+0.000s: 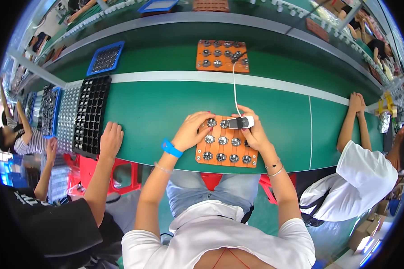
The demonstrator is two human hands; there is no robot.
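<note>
An orange fixture board (pixel 215 154) lies in front of me, bearing rows of small round black-and-silver parts (pixel 222 140). My left hand (pixel 193 131) grips the board's upper left corner, thumb and fingertips around a round part (pixel 211 122) there. In my right hand (pixel 254 133) is a white handheld device with a black band (pixel 243 122) and a flat grey tip. The tip reaches over the neighbouring round part (pixel 224 124) in the top row; whether it touches is hard to tell. A white cable (pixel 235 92) runs up from the device. My right fingers partly hide the board's right side.
A similar loaded orange board (pixel 217 62) lies beyond the white rail (pixel 166 80). To the left are a black compartment tray (pixel 92 114) and a blue tray (pixel 105 58). Co-workers' hands rest at the left (pixel 111 141) and right (pixel 357 102) of the green bench (pixel 143 112).
</note>
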